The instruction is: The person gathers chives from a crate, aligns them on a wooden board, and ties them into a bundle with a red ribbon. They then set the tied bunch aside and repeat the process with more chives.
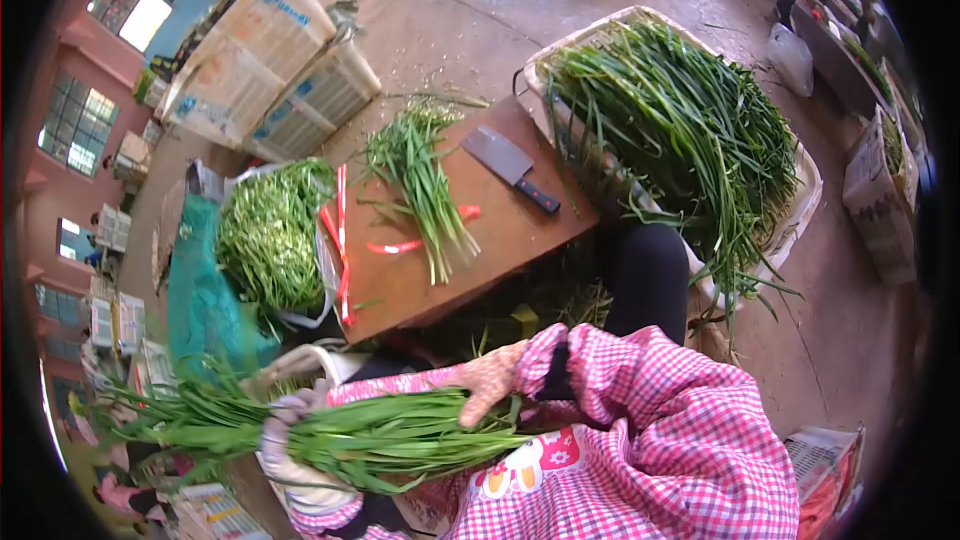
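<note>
A long bunch of flat green leaves that look like garlic chives (400, 432) lies across my lap at lower left. My left hand (285, 430), in a pale glove, is wrapped around the bunch near its leafy left part. Closer to my body, my right hand (490, 380) grips the bunch from above near its right end; some of its fingertips are hidden. In front stands a brown board or low table (440, 275). On it lie a loose bunch of greens (430, 190), a cleaver (505, 162) with a dark handle, and red-and-white strips (343, 240).
A white crate (810, 185) heaped with long greens (690, 130) stands right of the board. To its left is a bag of trimmed greens (270, 235) beside teal netting (205, 280). Large white crates (250, 60) stand on the concrete floor (450, 0). Other people are at the edges.
</note>
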